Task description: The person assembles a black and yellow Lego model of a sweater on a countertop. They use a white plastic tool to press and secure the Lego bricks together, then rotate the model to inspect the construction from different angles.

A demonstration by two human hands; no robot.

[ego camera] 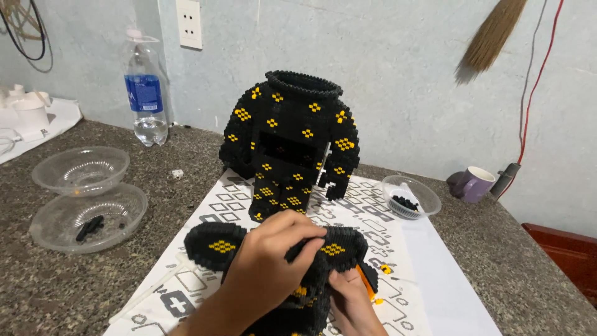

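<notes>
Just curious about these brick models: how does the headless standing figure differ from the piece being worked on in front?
The standing figure is upright on the printed sheet, untouched; the front piece lies low, gripped by the left hand and right hand. The figure has arms and legs; the front piece is wide with rounded lobes. The front piece shows some orange; the figure doesn't. Both are black bricks with yellow patterns.

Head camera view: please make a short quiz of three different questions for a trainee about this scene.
1. True or false: the headless black and yellow brick-built figure body stands upright on the printed paper sheet.
2. Which clear plastic bowl holds small black pieces near the purple mug: A, the small ribbed bowl; B, the upper left empty bowl?
3. What do the left hand and right hand grip?

Key: 1 true. 2 A. 3 The eared black brick-built head piece.
</notes>
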